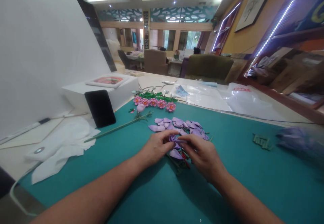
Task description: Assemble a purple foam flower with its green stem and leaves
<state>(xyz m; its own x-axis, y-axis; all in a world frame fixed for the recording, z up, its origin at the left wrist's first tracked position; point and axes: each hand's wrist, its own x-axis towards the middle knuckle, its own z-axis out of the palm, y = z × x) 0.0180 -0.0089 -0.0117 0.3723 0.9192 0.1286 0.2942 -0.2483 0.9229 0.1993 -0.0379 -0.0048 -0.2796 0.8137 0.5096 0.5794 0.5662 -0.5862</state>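
Between my two hands, over the green mat [121, 187], is a small purple flower [173, 138] with curled petals. My left hand [158, 146] pinches it from the left between thumb and fingers. From the right, my right hand [201, 151] pinches a purple petal [180, 141] against the flower's side; whether it is joined on I cannot tell. Loose purple petals [178, 122] lie in rows just beyond my fingers. Under my hands are another pale petal [176, 154] and some green and red pieces [184, 156], partly hidden.
Pink flowers [153, 102] with green leaves lie at the mat's far edge, near a long-stemmed pale flower [140, 107]. A dark phone [100, 108] leans on a white box [121, 90]. White tissue [60, 146] is at left; green pieces [261, 141] and a blurred purple bundle [298, 141] at right.
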